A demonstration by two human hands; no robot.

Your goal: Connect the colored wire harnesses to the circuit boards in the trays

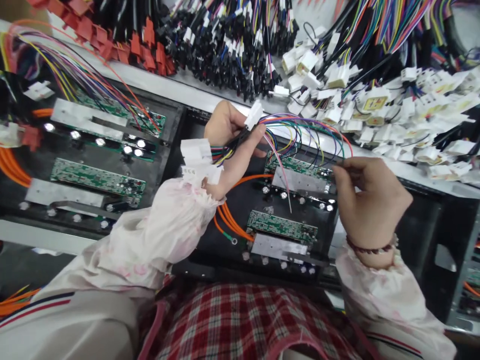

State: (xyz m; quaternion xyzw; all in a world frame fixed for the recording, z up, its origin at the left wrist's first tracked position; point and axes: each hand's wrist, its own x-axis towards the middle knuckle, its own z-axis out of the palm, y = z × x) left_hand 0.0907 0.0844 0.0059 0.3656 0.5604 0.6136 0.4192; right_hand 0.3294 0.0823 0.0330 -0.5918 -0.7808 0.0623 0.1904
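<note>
My left hand [234, 135] is closed around a wire harness [243, 136] above the black tray. White plug connectors [197, 152] hang from the harness by my left wrist, and another white connector [253, 115] stands up at my fingertips. Its loose coloured wires [300, 120] arc to the right, and one pink wire [283, 172] dangles free. My right hand [369, 200] pinches at the far end of these wires, beside the upper circuit board [300, 167]; the exact tip is hidden by the fingers. A second circuit board [281, 226] lies nearer me.
Orange cables [228, 220] run into the boards, one ending in a ring terminal [234, 241]. Another tray with boards [97, 177] is at left. Piles of white connectors [378, 102], black connectors [232, 55] and red connectors [108, 40] line the back.
</note>
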